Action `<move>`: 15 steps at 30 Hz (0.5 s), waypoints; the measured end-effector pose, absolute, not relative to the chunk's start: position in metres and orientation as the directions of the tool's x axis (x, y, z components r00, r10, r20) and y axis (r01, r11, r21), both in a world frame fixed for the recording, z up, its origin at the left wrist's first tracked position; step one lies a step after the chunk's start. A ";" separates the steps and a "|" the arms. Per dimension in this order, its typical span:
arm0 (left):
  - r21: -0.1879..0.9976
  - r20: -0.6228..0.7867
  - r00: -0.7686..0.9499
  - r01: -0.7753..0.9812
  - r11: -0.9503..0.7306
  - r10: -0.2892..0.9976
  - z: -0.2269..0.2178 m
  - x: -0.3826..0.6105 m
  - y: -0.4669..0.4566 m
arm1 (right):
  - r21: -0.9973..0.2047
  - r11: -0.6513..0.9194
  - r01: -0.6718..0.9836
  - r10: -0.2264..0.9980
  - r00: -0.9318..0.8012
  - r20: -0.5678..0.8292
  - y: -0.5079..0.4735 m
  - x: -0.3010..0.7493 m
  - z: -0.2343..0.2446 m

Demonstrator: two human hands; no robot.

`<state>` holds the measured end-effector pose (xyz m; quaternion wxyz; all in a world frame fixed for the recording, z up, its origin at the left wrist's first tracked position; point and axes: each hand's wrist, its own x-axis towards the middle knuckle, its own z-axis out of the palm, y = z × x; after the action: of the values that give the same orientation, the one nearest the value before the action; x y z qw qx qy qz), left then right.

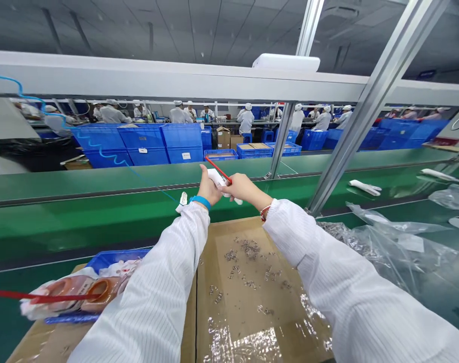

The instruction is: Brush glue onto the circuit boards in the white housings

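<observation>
Both my arms in white striped sleeves reach forward over the green conveyor belt [101, 212]. My left hand [207, 189], with a blue wristband, is closed around a small white part [216, 177]. My right hand [241, 187] is closed too, pinching a thin red stick-like tool [217, 170] against that white part. A small white tag [183, 199] hangs just left of my left wrist. Below my arms lies a cardboard sheet [248, 302] strewn with several tiny metal pieces [248, 248].
A blue tray [104, 258] at lower left holds tape rolls [101, 290] in plastic. Crumpled clear plastic bags [388, 247] lie to the right. White parts [365, 187] ride the belt. A slanted aluminium post [350, 136] rises ahead. Blue crates [153, 143] and workers in white stand beyond.
</observation>
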<state>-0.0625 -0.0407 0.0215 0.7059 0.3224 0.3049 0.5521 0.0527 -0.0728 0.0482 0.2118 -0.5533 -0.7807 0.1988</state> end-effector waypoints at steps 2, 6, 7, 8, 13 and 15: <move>0.789 -0.044 0.190 -0.596 0.151 0.981 0.029 -0.057 -0.052 | -0.510 0.336 0.792 0.940 -0.315 0.130 -0.090 0.052 0.059; 0.798 0.017 0.043 -0.602 0.012 0.999 0.030 -0.048 -0.078 | -0.414 0.363 0.835 0.929 -0.289 0.230 -0.132 0.067 0.083; 0.800 0.044 -0.006 -0.598 -0.039 0.999 0.029 -0.048 -0.085 | -0.403 0.359 0.842 0.925 -0.262 0.277 -0.143 0.075 0.090; 0.804 0.075 -0.048 -0.588 -0.089 0.996 0.029 -0.047 -0.092 | -0.410 0.358 0.839 0.914 -0.224 0.339 -0.154 0.085 0.098; 0.866 0.240 -0.093 -0.429 -0.256 0.966 0.030 -0.057 -0.139 | -0.516 0.706 0.485 0.546 0.092 0.833 -0.212 0.137 0.130; 0.905 0.331 -0.061 -0.261 -0.335 0.942 0.031 -0.062 -0.162 | -0.381 0.819 0.429 0.323 0.202 0.924 -0.236 0.146 0.135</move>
<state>-0.0622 -0.1618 0.0313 0.4663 0.5022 0.3389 0.6446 0.1463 -0.2356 0.1349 0.7155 -0.2984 -0.6305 -0.0369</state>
